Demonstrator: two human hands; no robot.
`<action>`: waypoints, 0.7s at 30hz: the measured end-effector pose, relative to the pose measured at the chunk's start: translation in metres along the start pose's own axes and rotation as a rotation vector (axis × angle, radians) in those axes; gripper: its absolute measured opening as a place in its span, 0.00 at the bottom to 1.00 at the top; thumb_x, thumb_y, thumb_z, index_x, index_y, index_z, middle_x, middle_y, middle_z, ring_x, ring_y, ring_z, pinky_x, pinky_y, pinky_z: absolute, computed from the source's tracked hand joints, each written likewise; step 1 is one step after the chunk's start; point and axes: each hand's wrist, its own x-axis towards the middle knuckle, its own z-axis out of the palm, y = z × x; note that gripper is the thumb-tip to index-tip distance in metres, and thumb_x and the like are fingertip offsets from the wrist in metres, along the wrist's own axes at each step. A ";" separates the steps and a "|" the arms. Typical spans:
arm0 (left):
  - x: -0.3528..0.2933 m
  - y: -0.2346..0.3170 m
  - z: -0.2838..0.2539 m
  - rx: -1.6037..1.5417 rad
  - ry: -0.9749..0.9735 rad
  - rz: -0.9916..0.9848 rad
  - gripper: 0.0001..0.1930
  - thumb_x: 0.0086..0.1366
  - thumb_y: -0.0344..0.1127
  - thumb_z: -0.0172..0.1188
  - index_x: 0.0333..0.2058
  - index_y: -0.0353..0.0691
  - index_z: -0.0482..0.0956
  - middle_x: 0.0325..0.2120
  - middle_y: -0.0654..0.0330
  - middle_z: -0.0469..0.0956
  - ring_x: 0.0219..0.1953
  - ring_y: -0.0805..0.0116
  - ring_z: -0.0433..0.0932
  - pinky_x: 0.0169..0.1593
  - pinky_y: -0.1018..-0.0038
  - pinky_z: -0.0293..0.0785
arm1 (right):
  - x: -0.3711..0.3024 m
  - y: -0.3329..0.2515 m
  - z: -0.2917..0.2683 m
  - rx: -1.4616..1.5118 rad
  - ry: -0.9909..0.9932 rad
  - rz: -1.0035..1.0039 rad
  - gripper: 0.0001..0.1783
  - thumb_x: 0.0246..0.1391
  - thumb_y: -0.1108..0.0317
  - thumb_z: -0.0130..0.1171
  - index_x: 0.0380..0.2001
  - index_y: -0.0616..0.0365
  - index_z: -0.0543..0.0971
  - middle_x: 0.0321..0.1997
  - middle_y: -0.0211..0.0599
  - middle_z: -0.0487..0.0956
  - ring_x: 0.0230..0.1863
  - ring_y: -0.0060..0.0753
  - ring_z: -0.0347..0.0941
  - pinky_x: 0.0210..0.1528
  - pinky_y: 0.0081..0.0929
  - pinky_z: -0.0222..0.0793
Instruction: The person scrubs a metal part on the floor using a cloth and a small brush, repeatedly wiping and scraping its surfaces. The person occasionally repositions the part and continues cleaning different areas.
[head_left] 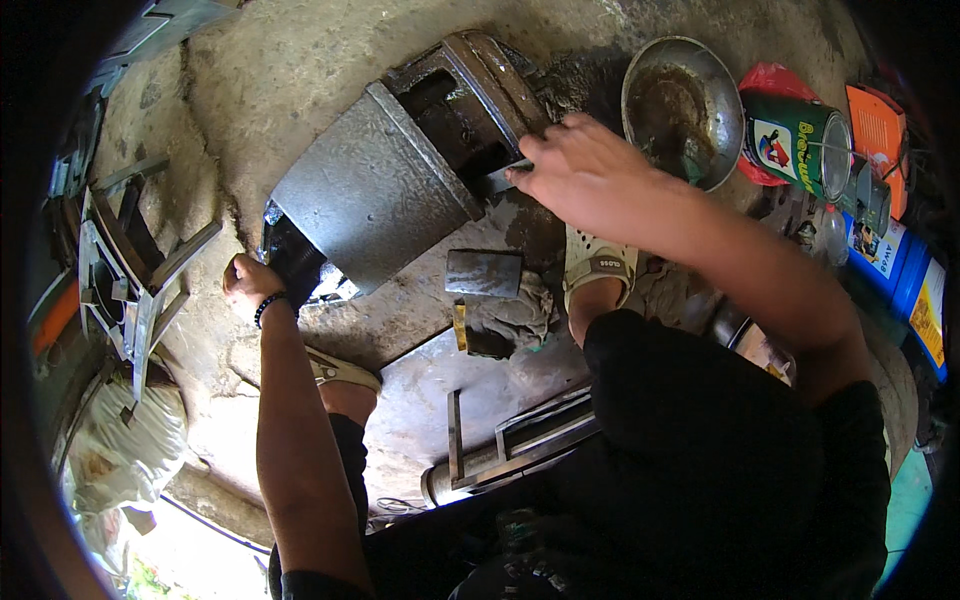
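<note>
A grey metal housing with a wet-looking surface lies at a slant on the concrete floor in front of me. Its far end is a dark frame with openings; its near left end is dark and open. My right hand is closed at the frame's right edge, thumb and fingers pinching a flat metal strip that points into the opening. My left hand is curled beside the housing's near left end. What its fingers hold, if anything, is hidden.
A metal bowl with dark liquid, a green can and a blue container stand to the right. A dark block and grey rag lie between my feet. Metal frames stand left; a metal sheet lies nearer me.
</note>
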 end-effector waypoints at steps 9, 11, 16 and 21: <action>0.000 0.002 -0.001 -0.008 -0.008 -0.013 0.24 0.57 0.50 0.49 0.39 0.42 0.88 0.39 0.43 0.84 0.42 0.42 0.81 0.51 0.52 0.74 | 0.016 0.000 -0.025 0.078 -0.330 0.136 0.18 0.66 0.64 0.50 0.52 0.61 0.79 0.44 0.53 0.80 0.39 0.54 0.81 0.40 0.46 0.78; 0.000 0.001 -0.001 0.001 -0.007 -0.023 0.24 0.57 0.51 0.49 0.39 0.42 0.88 0.39 0.43 0.84 0.42 0.42 0.81 0.51 0.51 0.74 | 0.015 -0.003 -0.025 0.047 -0.348 0.131 0.19 0.67 0.63 0.49 0.53 0.65 0.78 0.43 0.55 0.80 0.37 0.54 0.82 0.39 0.46 0.79; 0.002 -0.001 0.001 0.016 -0.008 -0.024 0.25 0.57 0.51 0.49 0.40 0.43 0.88 0.39 0.43 0.84 0.42 0.41 0.81 0.51 0.51 0.74 | 0.009 -0.010 -0.021 -0.041 -0.522 0.080 0.19 0.67 0.63 0.50 0.45 0.72 0.80 0.41 0.56 0.81 0.36 0.51 0.82 0.39 0.45 0.81; 0.004 -0.004 0.004 -0.032 0.006 -0.044 0.25 0.57 0.51 0.49 0.40 0.42 0.88 0.39 0.44 0.84 0.41 0.42 0.81 0.51 0.51 0.74 | 0.002 -0.016 -0.017 0.088 -0.194 0.035 0.17 0.66 0.64 0.51 0.41 0.68 0.82 0.45 0.56 0.81 0.36 0.47 0.84 0.37 0.42 0.82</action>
